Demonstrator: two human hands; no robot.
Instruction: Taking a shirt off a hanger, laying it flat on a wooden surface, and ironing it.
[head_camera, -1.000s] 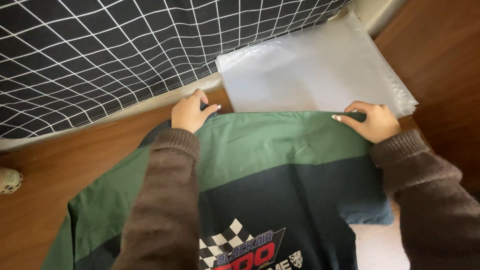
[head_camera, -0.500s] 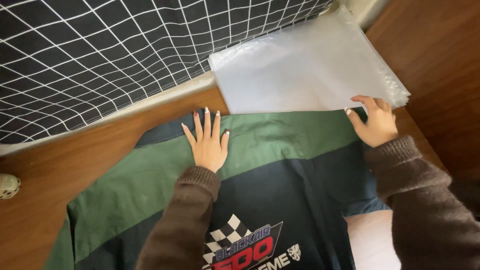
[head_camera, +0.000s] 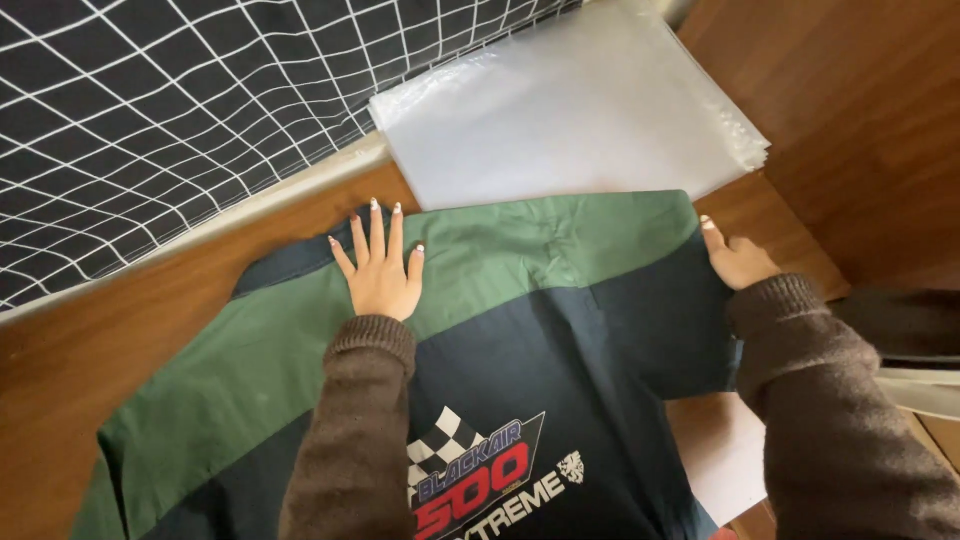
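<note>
Left hand lies flat with fingers spread, pressing the green band of the green-and-navy jacket onto the wooden table. Right hand grips the jacket's folded right edge; its fingers are mostly hidden. This looks like smoothing mid-fold. Just beyond both hands sits a stack of clear plastic bags. Judging by that, the next fold needs even edges.

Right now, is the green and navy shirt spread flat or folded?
Partly folded: the shirt's right side ends in a straight edge under the right hand; the left hand presses it flat.
</note>
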